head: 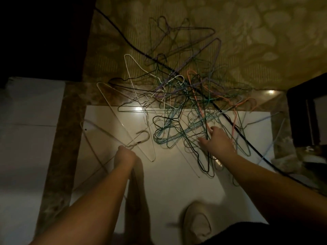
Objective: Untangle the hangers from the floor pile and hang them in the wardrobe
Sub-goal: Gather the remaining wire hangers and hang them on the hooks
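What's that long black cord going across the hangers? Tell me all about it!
The black cord is a thin, dark cable that looks rubbery. It runs slantwise from the top left, over the patterned carpet, through the pile of wire hangers, onto the shiny floor at the lower right. Hangers lie across it. Neither end shows. The right hand reaches near it, without touching it.

The single head camera is looking steeply down from standing height, facing forward over the floor [169,183]. Both forearms are entering from 6 o'clock; the hanger pile [185,103] is sitting centre, toward 12 o'clock.
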Tool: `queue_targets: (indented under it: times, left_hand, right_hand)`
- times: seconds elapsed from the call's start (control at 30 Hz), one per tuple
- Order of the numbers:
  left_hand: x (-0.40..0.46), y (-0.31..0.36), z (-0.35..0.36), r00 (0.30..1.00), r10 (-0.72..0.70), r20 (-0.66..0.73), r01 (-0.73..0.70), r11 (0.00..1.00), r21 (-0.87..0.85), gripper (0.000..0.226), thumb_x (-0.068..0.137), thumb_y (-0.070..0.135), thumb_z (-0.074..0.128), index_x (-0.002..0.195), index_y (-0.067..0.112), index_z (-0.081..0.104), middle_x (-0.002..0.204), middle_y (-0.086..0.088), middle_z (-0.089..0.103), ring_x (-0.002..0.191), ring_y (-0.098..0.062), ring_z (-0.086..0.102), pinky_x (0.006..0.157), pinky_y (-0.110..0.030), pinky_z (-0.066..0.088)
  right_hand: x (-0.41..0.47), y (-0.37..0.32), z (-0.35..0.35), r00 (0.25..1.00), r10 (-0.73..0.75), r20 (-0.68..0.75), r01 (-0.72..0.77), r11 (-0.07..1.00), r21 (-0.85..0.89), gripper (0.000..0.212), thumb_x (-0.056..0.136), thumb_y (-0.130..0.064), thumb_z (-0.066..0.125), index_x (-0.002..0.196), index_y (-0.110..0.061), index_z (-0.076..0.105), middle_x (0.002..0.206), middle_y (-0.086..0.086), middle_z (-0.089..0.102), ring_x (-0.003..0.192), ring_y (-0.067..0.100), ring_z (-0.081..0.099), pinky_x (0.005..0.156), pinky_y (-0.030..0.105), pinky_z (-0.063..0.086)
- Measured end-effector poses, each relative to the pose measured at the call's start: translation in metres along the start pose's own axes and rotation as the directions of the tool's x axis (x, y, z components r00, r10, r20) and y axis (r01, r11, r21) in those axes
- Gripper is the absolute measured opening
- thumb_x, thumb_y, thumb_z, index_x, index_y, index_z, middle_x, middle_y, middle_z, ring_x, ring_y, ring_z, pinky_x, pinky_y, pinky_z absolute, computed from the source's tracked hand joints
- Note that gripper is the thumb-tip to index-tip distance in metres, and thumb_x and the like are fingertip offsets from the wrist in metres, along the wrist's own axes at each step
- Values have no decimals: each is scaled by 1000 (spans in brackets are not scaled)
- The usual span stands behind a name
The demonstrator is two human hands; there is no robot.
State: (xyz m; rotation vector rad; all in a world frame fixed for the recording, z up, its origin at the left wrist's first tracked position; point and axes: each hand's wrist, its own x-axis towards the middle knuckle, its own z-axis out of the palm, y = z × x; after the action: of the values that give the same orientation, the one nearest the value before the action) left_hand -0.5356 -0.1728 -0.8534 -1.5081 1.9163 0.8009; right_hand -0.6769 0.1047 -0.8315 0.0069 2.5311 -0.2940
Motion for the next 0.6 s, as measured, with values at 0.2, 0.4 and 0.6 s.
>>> queue_targets:
  times: [0.2, 0.4, 0.6]
  left_hand:
    - [0, 11, -9, 998, 61, 28, -55, 981, -186, 30, 93, 16, 55, 118, -2, 58, 118, -20, 63, 109, -37, 59, 78, -29, 44]
    - [-27, 48, -28, 998, 31, 54, 8, 795, -606, 21, 95, 7, 40, 106, 13, 57, 92, -16, 61, 76, -29, 58, 69, -36, 54]
    - [-79, 92, -69, 971, 112, 212, 105, 596, -796, 14, 94, 5, 46, 83, 4, 55, 65, -8, 49, 48, -17, 40, 43, -24, 32]
  right_hand:
    - [-4, -11, -6, 990, 8, 141, -16, 998, 55, 35, 97, -35, 54, 119, -8, 56, 113, 14, 63, 95, 27, 58, 71, 29, 40]
    - [-11, -23, -36, 989, 30, 145, -46, 993, 108, 26, 98, -27, 49, 108, -9, 65, 99, 10, 70, 90, 25, 66, 81, 38, 55]
    - [-18, -33, -94, 963, 29, 267, -90, 972, 218, 25, 99, -22, 52, 91, -4, 67, 79, 6, 72, 69, 18, 69, 71, 35, 60]
